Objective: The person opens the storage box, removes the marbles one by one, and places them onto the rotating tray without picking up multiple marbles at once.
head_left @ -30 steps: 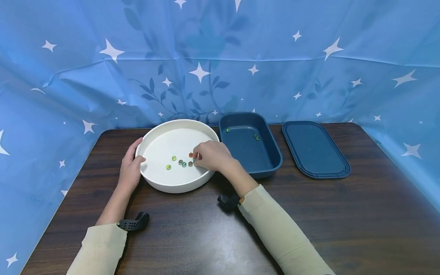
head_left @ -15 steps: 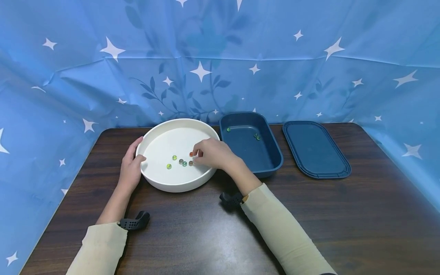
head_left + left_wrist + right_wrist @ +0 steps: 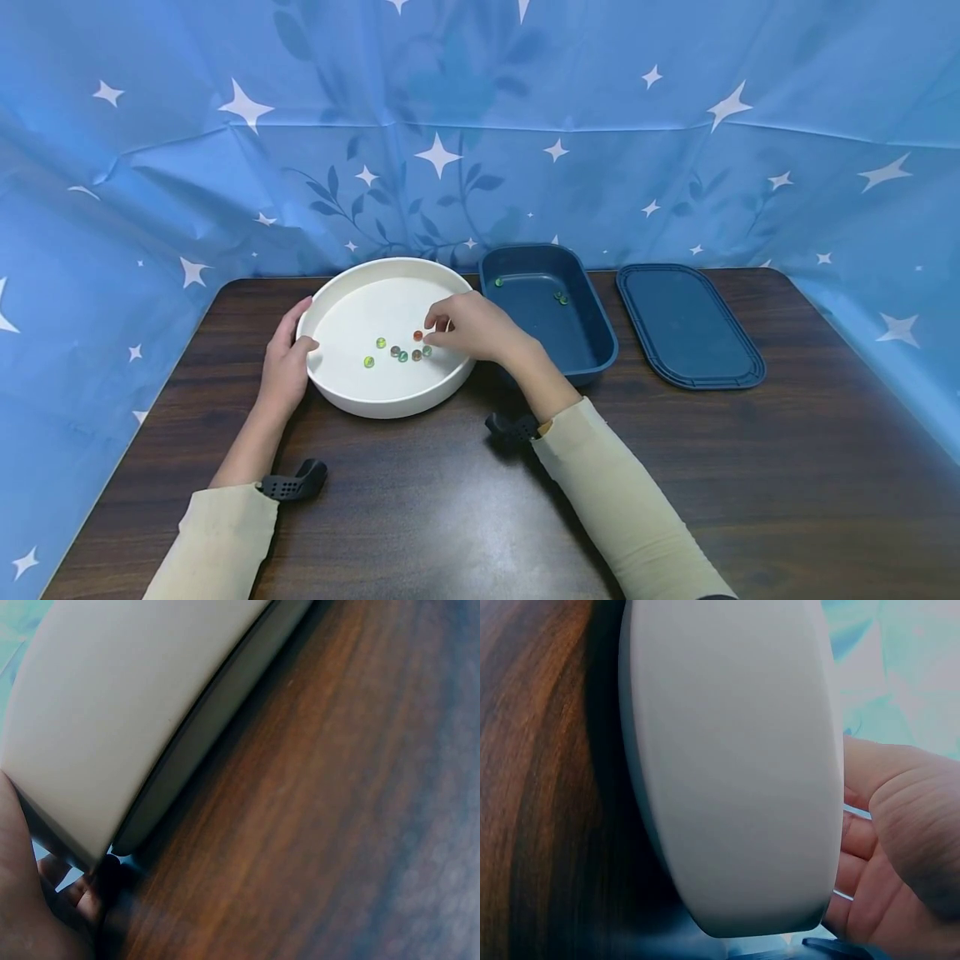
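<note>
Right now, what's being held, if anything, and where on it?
The left hand holds the white tray by its left rim. The right hand is near the tray's marbles; whether it pinches one can't be told.

Starry blue cloth (image 3: 585, 92) behind brown table (image 3: 420, 508)

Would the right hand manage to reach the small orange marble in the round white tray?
Probably yes: the right hand hangs over the round white tray, close to the small orange marble, with nothing visible between them.
</note>
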A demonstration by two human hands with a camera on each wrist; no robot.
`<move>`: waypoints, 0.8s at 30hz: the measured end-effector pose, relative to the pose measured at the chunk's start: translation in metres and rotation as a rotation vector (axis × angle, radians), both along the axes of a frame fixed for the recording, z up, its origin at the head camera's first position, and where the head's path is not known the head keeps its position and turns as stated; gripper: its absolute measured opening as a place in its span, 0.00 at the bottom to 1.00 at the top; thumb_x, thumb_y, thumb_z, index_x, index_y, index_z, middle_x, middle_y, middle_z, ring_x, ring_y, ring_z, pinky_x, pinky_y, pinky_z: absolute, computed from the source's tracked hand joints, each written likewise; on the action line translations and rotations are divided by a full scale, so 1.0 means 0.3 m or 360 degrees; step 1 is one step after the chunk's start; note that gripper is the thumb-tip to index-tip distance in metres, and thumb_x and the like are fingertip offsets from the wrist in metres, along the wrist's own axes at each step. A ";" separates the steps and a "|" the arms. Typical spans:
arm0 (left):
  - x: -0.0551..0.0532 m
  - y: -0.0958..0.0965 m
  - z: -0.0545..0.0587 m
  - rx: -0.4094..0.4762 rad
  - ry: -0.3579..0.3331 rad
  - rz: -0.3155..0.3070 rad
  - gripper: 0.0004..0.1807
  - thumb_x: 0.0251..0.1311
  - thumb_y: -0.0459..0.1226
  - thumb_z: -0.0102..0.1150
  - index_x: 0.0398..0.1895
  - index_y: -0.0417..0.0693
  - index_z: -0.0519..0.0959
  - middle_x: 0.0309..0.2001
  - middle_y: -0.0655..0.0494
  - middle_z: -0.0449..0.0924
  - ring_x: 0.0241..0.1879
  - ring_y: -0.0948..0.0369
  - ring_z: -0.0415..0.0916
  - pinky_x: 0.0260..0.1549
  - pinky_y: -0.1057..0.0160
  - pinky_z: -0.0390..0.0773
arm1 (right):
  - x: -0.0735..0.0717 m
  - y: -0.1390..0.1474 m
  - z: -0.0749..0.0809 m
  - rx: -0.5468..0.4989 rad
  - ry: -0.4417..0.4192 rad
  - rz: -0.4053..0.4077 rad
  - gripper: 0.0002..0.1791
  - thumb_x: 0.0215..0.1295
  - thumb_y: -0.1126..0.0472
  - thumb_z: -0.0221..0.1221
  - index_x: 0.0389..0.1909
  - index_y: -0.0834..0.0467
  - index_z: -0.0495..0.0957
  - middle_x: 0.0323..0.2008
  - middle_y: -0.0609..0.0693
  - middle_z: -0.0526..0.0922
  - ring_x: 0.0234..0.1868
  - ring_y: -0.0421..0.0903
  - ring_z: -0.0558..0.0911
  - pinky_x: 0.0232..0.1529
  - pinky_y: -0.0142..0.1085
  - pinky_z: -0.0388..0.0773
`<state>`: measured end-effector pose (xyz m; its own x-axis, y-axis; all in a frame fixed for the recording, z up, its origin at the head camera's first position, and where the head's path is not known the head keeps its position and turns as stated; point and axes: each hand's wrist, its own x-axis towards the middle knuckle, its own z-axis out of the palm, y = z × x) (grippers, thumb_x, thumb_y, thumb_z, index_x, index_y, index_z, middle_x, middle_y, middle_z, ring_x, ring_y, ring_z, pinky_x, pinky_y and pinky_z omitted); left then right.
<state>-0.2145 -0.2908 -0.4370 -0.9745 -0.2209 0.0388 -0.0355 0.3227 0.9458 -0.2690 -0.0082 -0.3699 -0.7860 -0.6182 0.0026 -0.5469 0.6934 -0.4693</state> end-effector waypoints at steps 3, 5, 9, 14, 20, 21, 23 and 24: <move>-0.001 0.000 0.001 -0.0001 0.0003 -0.0001 0.40 0.64 0.28 0.37 0.81 0.58 0.55 0.81 0.58 0.52 0.80 0.56 0.51 0.75 0.49 0.54 | -0.005 0.004 -0.002 -0.0017 0.0004 0.0010 0.11 0.65 0.55 0.66 0.45 0.53 0.88 0.35 0.46 0.88 0.37 0.41 0.81 0.42 0.33 0.77; -0.001 0.000 0.001 -0.0003 0.0005 -0.0002 0.40 0.64 0.28 0.37 0.81 0.58 0.55 0.81 0.57 0.52 0.80 0.56 0.51 0.75 0.49 0.54 | -0.009 0.005 -0.003 -0.0025 0.0000 0.0013 0.11 0.65 0.55 0.66 0.45 0.53 0.88 0.36 0.46 0.88 0.38 0.41 0.81 0.42 0.33 0.78; -0.001 -0.002 0.003 -0.0013 0.0006 -0.0005 0.40 0.64 0.28 0.38 0.81 0.59 0.55 0.81 0.57 0.52 0.80 0.56 0.51 0.75 0.49 0.55 | -0.014 0.009 -0.002 -0.0044 -0.0016 0.0015 0.10 0.65 0.56 0.66 0.45 0.54 0.88 0.36 0.46 0.89 0.39 0.41 0.82 0.44 0.34 0.78; 0.003 -0.001 0.005 -0.0030 0.0004 -0.0002 0.39 0.65 0.29 0.38 0.81 0.60 0.55 0.81 0.57 0.52 0.80 0.55 0.51 0.74 0.48 0.56 | -0.020 0.015 0.002 -0.0073 0.0000 0.0028 0.10 0.65 0.55 0.66 0.43 0.54 0.87 0.36 0.46 0.90 0.39 0.40 0.83 0.44 0.34 0.79; 0.004 -0.001 0.004 -0.0031 0.0000 -0.0003 0.39 0.65 0.29 0.38 0.81 0.60 0.55 0.81 0.57 0.52 0.80 0.54 0.50 0.74 0.47 0.56 | -0.022 0.033 0.023 -0.0099 -0.0003 -0.0030 0.10 0.66 0.55 0.66 0.43 0.54 0.87 0.35 0.47 0.89 0.38 0.41 0.82 0.42 0.34 0.78; 0.004 -0.001 0.004 -0.0031 0.0000 -0.0002 0.39 0.65 0.29 0.38 0.81 0.60 0.55 0.81 0.57 0.52 0.80 0.55 0.50 0.74 0.47 0.56 | -0.022 0.038 0.029 -0.0108 -0.0010 -0.0042 0.10 0.66 0.55 0.66 0.43 0.54 0.87 0.35 0.47 0.88 0.37 0.42 0.82 0.41 0.35 0.78; 0.003 -0.001 0.004 -0.0027 0.0000 -0.0001 0.39 0.65 0.29 0.38 0.81 0.60 0.55 0.81 0.57 0.52 0.80 0.55 0.50 0.74 0.47 0.55 | -0.024 0.048 0.037 -0.0129 -0.0035 -0.0069 0.10 0.66 0.54 0.65 0.43 0.54 0.87 0.35 0.47 0.88 0.37 0.42 0.81 0.40 0.35 0.78; 0.003 -0.001 0.003 -0.0025 0.0000 -0.0001 0.40 0.65 0.29 0.38 0.81 0.60 0.55 0.81 0.57 0.52 0.80 0.55 0.50 0.74 0.47 0.55 | -0.025 0.053 0.041 -0.0140 -0.0046 -0.0081 0.10 0.66 0.54 0.65 0.43 0.54 0.87 0.35 0.47 0.87 0.37 0.43 0.81 0.40 0.35 0.78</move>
